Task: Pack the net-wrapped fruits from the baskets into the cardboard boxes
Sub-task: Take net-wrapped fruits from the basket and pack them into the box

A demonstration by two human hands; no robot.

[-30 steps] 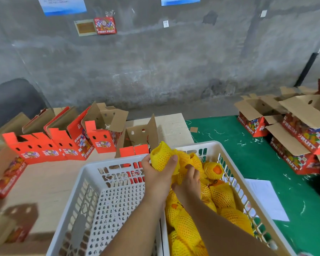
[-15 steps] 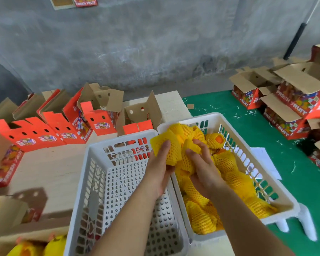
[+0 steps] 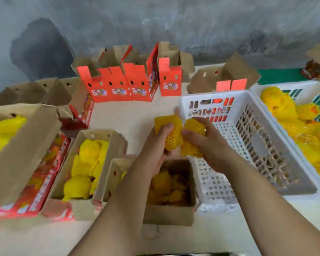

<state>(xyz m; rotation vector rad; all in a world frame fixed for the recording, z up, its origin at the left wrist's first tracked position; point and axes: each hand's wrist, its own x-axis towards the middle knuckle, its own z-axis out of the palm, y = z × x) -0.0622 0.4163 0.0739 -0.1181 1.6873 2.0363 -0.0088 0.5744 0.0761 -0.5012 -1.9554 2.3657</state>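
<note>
Tabletop (image 3: 129, 117) is crowded; left hand (image 3: 156, 143) and right hand (image 3: 204, 143) each squeeze a netted fruit (image 3: 169, 133) that might drop beside the open box (image 3: 171, 213).

text: "FRUIT", partly blurred | on: red side of cardboard box (image 3: 44, 174)

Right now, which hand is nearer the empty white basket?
Right. The right hand holds a netted fruit at the empty basket's near-left corner; the left hand, with its own fruit, sits farther left above a box.
</note>
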